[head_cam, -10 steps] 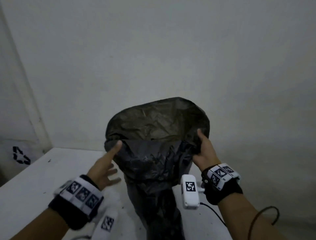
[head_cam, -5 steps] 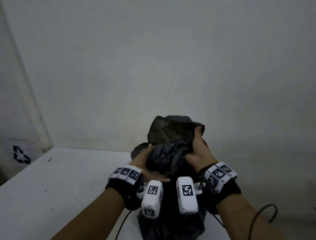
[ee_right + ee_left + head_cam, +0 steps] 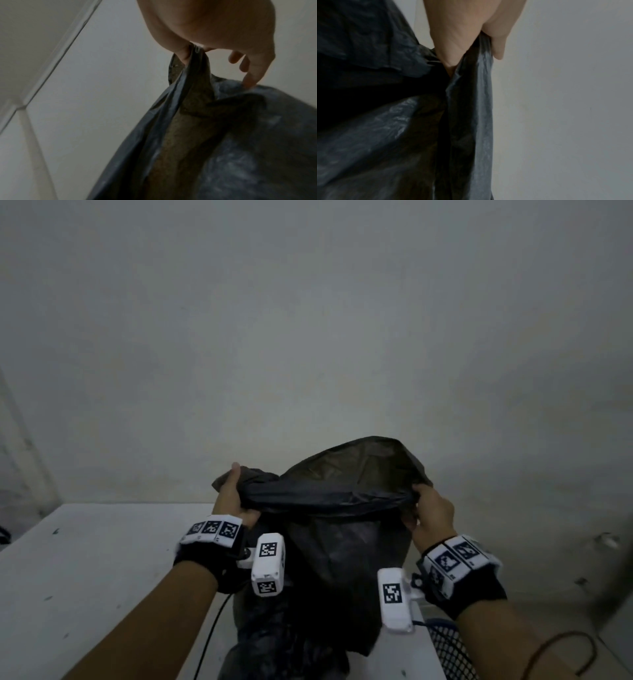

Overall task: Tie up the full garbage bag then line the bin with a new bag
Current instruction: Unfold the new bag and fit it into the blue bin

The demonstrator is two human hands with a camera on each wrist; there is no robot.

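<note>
A black garbage bag (image 3: pixel 342 546) stands in front of me, its mouth stretched wide between my hands. My left hand (image 3: pixel 233 494) grips the bunched left edge of the mouth, thumb up. The left wrist view shows the plastic (image 3: pixel 471 94) pinched between thumb and fingers (image 3: pixel 496 44). My right hand (image 3: pixel 428 508) holds the right edge of the mouth. In the right wrist view the rim (image 3: pixel 193 75) is pinched between thumb and forefinger, while the other fingers (image 3: pixel 248 75) hang loose over the bag. The bag's lower part is out of view.
A white table top (image 3: pixel 85 559) lies to the left of the bag, with a plain wall (image 3: pixel 308 337) behind it. A dark mesh bin (image 3: pixel 448 648) shows at the lower right, below my right wrist.
A second ago the left hand was open beside the bag. Both hands then closed together on the gathered top, and now they have pulled apart, stretching the mouth sideways.
</note>
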